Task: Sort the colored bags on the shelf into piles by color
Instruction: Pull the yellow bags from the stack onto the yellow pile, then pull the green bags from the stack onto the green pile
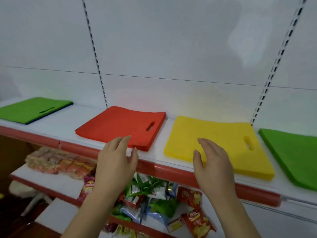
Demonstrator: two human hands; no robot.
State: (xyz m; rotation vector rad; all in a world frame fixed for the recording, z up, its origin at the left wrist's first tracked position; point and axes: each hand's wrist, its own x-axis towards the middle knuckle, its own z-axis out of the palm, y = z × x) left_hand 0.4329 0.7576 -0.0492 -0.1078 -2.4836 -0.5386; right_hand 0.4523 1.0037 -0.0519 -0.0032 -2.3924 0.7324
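On the white shelf (pixel 68 133) lie flat piles of bags. A red pile (pixel 120 126) sits in the middle and a yellow pile (pixel 217 145) to its right. A green pile (pixel 295 155) lies at the far right. At the far left a green bag (pixel 32 109) tops a pile with a dark blue edge showing under it. My left hand (pixel 115 162) hovers at the red pile's front edge, fingers relaxed, holding nothing. My right hand (pixel 212 162) hovers over the yellow pile's front left corner, fingers straight and empty.
The shelf has a red front rail (pixel 163 166) and a white back panel with slotted uprights (pixel 96 54). Lower shelves hold snack packets (pixel 56 162) and several mixed bags of chips (pixel 192 196). Bare shelf shows between the left green pile and the red pile.
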